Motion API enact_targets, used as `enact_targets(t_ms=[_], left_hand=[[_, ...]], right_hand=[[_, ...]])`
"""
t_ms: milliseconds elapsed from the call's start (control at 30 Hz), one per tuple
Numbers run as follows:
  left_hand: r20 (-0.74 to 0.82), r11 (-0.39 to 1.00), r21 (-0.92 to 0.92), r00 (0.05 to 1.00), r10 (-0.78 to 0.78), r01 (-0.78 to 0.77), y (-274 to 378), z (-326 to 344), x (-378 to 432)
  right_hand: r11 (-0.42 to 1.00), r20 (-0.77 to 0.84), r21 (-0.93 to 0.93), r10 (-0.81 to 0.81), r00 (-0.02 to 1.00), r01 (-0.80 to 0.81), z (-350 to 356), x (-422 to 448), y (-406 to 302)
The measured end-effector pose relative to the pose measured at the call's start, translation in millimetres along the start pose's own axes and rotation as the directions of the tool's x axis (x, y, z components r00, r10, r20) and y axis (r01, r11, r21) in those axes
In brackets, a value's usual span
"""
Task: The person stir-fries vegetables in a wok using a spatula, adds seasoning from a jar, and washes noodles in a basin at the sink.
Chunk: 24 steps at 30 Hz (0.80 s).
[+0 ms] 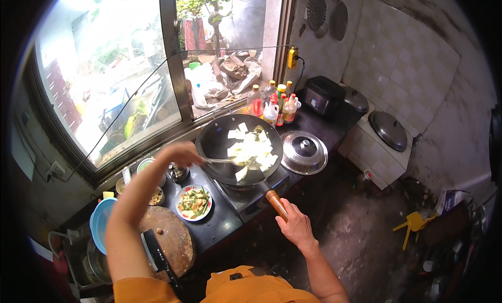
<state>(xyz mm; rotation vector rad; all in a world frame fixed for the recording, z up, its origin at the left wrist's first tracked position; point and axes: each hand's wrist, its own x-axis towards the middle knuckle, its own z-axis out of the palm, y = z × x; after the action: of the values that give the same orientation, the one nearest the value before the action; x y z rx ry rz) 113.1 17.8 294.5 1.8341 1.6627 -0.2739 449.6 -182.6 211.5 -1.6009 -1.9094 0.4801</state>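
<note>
My left hand [183, 154], slightly blurred, is closed round the handle of a metal spatula [219, 161], whose far end is among pale, chopped vegetable pieces [251, 148]. These lie in a dark wok [213, 138] on the stove [251, 201]. My right hand [295, 223] grips the wok's wooden handle [276, 204], which points towards me. A plate of cooked food [194, 203] with green pieces stands on the counter left of the stove. Beside it, a cleaver [155, 250] lies on a round wooden chopping board [176, 232]. A metal lid [304, 152] sits right of the wok.
Sauce and oil bottles [290, 108] stand behind the lid, near a black rice cooker [321, 95]. A blue basin [102, 220] and small bowls line the counter's left part. The window [180, 79] is behind the wok. A yellow stool [415, 222] is on the floor at right.
</note>
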Motion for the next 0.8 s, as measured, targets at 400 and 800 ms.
enact_targets(t_ms=[400,800], left_hand=[[-0.536,0.981,0.041,0.824,0.182,-0.190,-12,84,-45],[-0.765,0.962,0.270,0.612,0.198,0.026,41,87,9]], right_hand=[[0.999,-0.044,0.020,-0.044,0.998,0.045,3,1,4],[0.996,-0.007,0.051,-0.070,0.998,0.070,4,2,4]])
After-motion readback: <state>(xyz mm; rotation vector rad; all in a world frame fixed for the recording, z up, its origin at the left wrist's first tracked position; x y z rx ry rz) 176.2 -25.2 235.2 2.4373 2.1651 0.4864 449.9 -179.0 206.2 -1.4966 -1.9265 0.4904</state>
